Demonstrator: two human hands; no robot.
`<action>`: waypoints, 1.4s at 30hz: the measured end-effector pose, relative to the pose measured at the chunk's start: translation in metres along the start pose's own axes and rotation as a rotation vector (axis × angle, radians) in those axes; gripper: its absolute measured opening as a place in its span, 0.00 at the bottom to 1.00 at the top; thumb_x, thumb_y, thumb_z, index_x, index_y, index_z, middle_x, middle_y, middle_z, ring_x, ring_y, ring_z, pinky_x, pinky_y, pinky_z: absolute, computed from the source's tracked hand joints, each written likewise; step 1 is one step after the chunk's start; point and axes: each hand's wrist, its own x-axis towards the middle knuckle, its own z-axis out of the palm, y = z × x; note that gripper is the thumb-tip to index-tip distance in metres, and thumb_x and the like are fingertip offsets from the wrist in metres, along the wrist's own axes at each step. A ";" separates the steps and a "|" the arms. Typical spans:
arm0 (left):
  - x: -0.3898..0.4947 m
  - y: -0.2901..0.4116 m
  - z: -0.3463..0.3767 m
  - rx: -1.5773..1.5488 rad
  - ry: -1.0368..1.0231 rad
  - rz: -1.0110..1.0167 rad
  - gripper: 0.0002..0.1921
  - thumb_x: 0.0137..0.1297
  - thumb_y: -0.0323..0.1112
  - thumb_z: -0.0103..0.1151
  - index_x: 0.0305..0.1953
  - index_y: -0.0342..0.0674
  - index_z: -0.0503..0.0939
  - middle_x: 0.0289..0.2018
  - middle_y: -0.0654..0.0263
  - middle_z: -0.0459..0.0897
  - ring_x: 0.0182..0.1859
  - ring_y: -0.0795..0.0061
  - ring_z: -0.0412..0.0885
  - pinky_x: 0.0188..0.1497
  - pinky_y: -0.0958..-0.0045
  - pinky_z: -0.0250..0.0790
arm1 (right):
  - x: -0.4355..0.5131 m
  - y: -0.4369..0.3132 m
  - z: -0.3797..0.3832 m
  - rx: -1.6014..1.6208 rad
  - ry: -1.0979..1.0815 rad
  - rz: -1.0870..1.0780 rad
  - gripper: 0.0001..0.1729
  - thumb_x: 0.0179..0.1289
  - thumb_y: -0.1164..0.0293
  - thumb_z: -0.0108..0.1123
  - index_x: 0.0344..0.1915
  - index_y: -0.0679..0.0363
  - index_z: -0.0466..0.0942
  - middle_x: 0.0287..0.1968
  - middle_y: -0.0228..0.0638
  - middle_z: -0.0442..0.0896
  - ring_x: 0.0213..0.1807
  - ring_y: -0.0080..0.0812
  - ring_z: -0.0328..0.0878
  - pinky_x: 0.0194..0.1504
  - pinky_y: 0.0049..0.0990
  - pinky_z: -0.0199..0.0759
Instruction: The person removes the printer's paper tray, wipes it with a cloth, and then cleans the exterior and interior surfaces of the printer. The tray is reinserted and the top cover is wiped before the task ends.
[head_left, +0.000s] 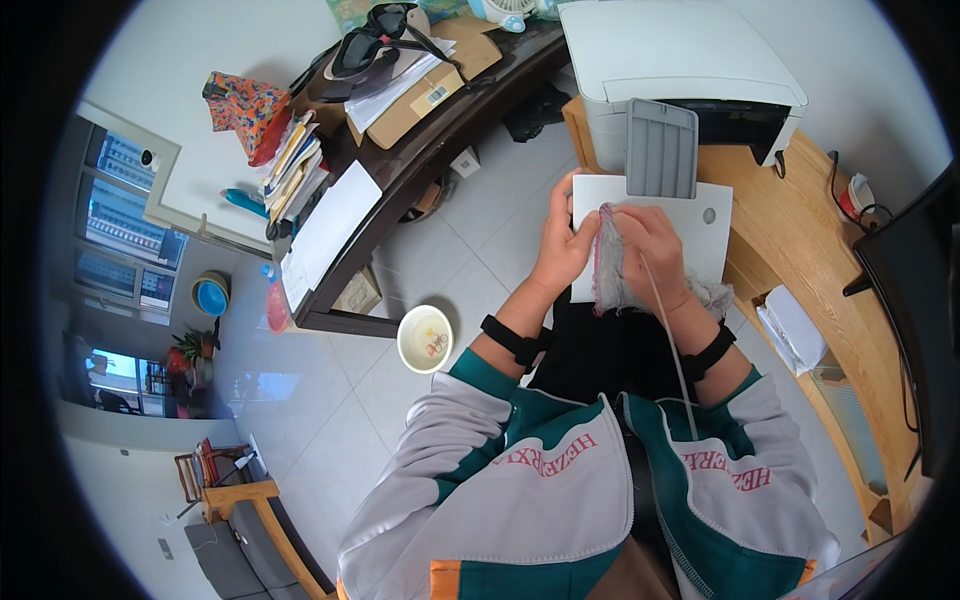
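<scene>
A piece of grey fuzzy knitting with a pink edge hangs between my hands, above a white board. Thumb and fingers of my left hand grip its upper left edge. My right hand pinches the fabric's top right beside it. A thin pale needle or cord runs from my right hand down towards my jacket; which of the two it is, I cannot tell. More grey fabric lies by my right wrist. My fingertips partly hide the top of the piece.
Behind the board stands a white printer with a grey tray, on a curved wooden desk. A dark table at the left bears cardboard, papers and goggles. On the tiled floor is a white bin. A black monitor stands at the right.
</scene>
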 end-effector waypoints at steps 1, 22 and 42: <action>0.000 0.000 0.000 -0.005 -0.002 -0.005 0.31 0.71 0.25 0.53 0.72 0.40 0.54 0.58 0.53 0.77 0.60 0.67 0.76 0.62 0.67 0.67 | 0.001 -0.001 0.000 -0.025 -0.016 -0.007 0.15 0.53 0.85 0.58 0.42 0.65 0.79 0.41 0.42 0.83 0.42 0.47 0.79 0.41 0.35 0.76; 0.000 -0.001 0.005 0.009 -0.013 -0.004 0.31 0.70 0.24 0.52 0.72 0.40 0.54 0.51 0.56 0.82 0.55 0.71 0.78 0.60 0.69 0.69 | 0.002 0.005 -0.001 0.056 0.012 0.101 0.07 0.59 0.84 0.57 0.37 0.64 0.79 0.38 0.42 0.82 0.40 0.46 0.79 0.41 0.35 0.75; -0.002 0.005 0.007 -0.020 -0.053 0.009 0.32 0.70 0.21 0.52 0.72 0.40 0.52 0.50 0.57 0.81 0.55 0.72 0.78 0.60 0.69 0.67 | 0.023 0.017 -0.010 0.424 -0.058 0.630 0.02 0.62 0.79 0.60 0.32 0.66 0.77 0.25 0.39 0.79 0.28 0.27 0.76 0.34 0.26 0.71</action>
